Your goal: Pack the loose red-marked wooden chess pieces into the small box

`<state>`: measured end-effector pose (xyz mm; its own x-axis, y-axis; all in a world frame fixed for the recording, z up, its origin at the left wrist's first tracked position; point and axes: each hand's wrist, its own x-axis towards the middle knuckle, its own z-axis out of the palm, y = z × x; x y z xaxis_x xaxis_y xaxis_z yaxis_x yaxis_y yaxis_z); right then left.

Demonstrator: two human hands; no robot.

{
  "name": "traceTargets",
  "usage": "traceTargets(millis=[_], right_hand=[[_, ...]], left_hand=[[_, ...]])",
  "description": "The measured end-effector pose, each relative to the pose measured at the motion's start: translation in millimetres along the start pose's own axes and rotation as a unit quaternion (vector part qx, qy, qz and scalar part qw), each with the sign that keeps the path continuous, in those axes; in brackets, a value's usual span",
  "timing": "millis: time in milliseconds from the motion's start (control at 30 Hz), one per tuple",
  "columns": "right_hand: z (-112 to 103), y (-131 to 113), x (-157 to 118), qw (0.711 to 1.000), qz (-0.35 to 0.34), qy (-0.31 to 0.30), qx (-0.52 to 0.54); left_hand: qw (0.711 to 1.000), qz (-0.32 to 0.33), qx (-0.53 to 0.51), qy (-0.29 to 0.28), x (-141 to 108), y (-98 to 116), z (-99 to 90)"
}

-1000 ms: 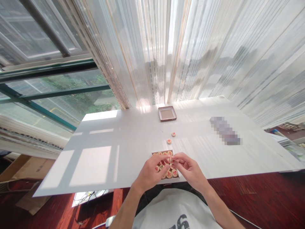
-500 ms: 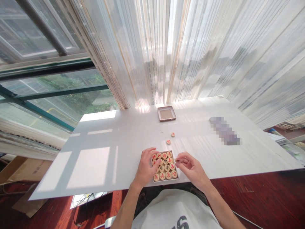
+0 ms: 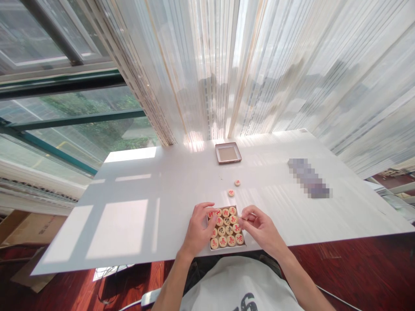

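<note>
A shallow square box [image 3: 228, 247] filled with round Chinese chess pieces [image 3: 230, 240] lies at the near edge of the table. Red characters mark most of the pieces; a few have black ones. My left hand [image 3: 200, 226] is curved over the box's left side, thumb over the pieces and fingers at the far left corner, gripping it. At the right wall, my right hand [image 3: 260, 224] pinches a small Chinese chess piece between thumb and fingertips, mostly hidden by the fingers. Two loose red-marked pieces, a nearer piece [image 3: 231, 193] and a farther piece [image 3: 237, 183], lie beyond the box.
An open box lid [image 3: 228, 153] lies farther back on the white table [image 3: 181, 181]. A blurred-out long object [image 3: 309, 178] is to the right. A curtain [image 3: 220, 77] hangs behind the table, with a window at left. A power strip [image 3: 151, 297] is below the near edge.
My right hand's fingertips have come closer to the box's right wall, and the piece in them shows less. My left hand stays on the box. The view has shifted slightly.
</note>
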<state>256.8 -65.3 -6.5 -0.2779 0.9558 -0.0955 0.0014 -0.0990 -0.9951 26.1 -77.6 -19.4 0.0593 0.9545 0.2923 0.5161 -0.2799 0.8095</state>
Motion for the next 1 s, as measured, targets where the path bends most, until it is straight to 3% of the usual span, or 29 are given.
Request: traceTargets(millis=[300,500,700,1000], right_hand=[[8.7,-9.9,7.7,1.0,0.012,-0.004,-0.013],[7.2,-5.4,12.1,1.0,-0.004,0.006,-0.027],[10.5,-14.3,11.7,0.996,-0.054,-0.039,-0.054],[17.2,-23.0,7.0,0.984,-0.041,-0.117,-0.128]], left_hand=[[1.0,-0.006,-0.018,0.017,0.9,-0.5,-0.9],[1.0,0.009,-0.013,-0.019,-0.7,1.7,-2.6],[1.0,0.006,-0.01,-0.022,0.6,2.0,-3.5],[0.999,0.007,-0.031,-0.006,-0.5,-1.9,-1.4]])
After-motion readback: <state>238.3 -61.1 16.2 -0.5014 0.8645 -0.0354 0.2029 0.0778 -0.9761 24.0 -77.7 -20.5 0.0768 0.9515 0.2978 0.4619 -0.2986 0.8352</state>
